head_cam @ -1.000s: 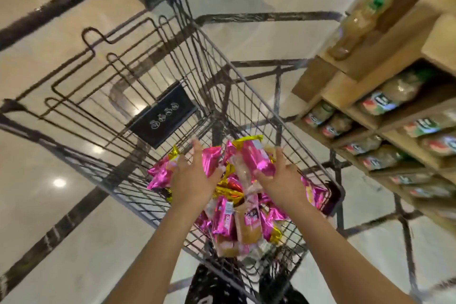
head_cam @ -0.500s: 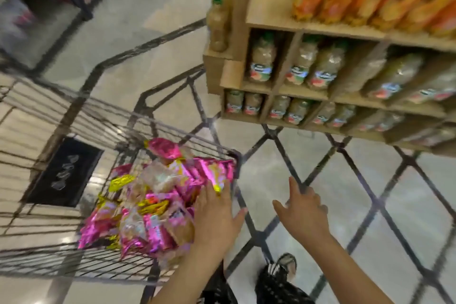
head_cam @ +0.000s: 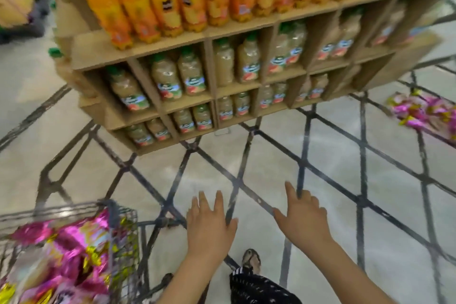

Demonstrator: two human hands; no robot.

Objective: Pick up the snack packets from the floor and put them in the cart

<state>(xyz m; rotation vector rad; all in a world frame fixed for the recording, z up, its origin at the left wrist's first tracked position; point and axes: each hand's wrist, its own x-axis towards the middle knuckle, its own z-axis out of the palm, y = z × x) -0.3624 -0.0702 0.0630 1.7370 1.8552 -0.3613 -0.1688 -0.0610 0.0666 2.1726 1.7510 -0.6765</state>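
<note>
The cart (head_cam: 118, 219) stands at lower left with packets (head_cam: 61, 254) heaped in it. To its right, over the floor (head_cam: 345, 242), are the left hand (head_cam: 209, 227) and, beside it, the right hand (head_cam: 303, 219), touching nothing. A foot (head_cam: 251, 258) lies below, between them. Ahead stands a shelf (head_cam: 172, 44), with bottles (head_cam: 192, 0) on top and in its compartments. Loose packets (head_cam: 424, 111) lie on the floor at far right.

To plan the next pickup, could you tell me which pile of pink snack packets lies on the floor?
The far-right pile, loose on the floor; the other pile sits inside the cart at lower left.
</note>
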